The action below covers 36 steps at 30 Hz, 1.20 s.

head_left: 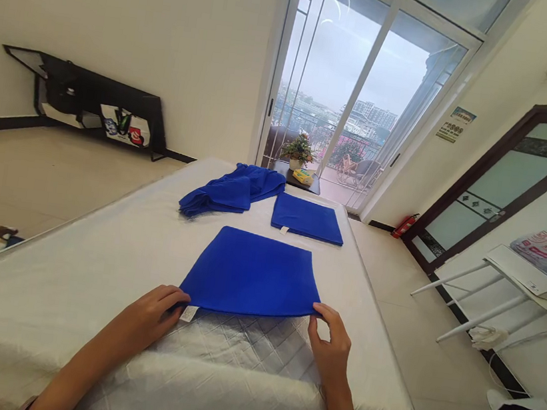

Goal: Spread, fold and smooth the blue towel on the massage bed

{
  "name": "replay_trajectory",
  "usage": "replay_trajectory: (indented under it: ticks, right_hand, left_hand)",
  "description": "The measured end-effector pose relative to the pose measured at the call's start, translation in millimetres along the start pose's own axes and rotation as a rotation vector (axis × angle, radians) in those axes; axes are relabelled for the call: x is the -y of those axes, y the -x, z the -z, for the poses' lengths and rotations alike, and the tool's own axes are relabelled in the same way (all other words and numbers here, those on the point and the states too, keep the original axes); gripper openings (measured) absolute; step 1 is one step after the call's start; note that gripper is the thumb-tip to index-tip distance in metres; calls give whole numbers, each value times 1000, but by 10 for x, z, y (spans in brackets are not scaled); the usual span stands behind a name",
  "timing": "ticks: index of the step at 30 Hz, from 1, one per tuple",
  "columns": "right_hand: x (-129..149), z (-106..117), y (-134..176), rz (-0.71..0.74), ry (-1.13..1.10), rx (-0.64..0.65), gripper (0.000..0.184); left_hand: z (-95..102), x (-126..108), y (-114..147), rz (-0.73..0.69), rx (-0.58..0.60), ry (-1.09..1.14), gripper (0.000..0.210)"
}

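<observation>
A flat, roughly square blue cloth cover, much like a cushion cover, lies across the mattress in front of me. My left hand pinches its near left corner, beside a small white tag. At the near right corner, my right hand grips the edge between thumb and fingers. Beyond it on the right rests a neat stack of blue covers, with a pale tag at its front edge. A crumpled heap of blue cloth lies at the far left of the mattress.
The mattress has a pale plastic-like covering. Past its far end stands a small dark table with a potted plant, before sliding glass doors. On the right are a white stool and a fire extinguisher; a black frame leans left.
</observation>
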State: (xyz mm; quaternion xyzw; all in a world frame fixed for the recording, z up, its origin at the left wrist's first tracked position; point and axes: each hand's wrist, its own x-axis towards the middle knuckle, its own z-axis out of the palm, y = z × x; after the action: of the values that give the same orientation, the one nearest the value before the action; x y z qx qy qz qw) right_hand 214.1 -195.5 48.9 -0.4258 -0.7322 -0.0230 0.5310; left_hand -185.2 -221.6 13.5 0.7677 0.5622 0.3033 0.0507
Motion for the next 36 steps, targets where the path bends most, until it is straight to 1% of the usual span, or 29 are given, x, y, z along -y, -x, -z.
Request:
replay_trajectory:
  ticks: [3,6,10,13,22,28,33,36]
  right_hand:
    - [-6,4,-7,27,9,-28,21]
    - [-16,13,-2,31,19,-49,22]
    - [-26,25,6,41,39,-49,22]
    - [-33,29,6,58,57,-58,23]
    - [-34,32,1,66,86,-138,25]
    - [-38,36,8,73,103,-184,23]
    - [-44,35,15,73,105,-197,23]
    - [-60,29,21,72,99,-203,22]
  left_hand:
    - [-31,29,28,-8,-41,-10,33]
    - [-38,33,31,-28,-54,-26,33]
    - [-13,8,11,-45,-57,-69,33]
    - [14,-15,13,-84,-73,-79,32]
    - [43,-18,74,-215,-209,-103,21]
    - [122,-114,50,-279,-301,-119,19]
    - [180,-179,26,-306,-369,-121,19]
    - [182,-180,31,-302,-371,-111,21]
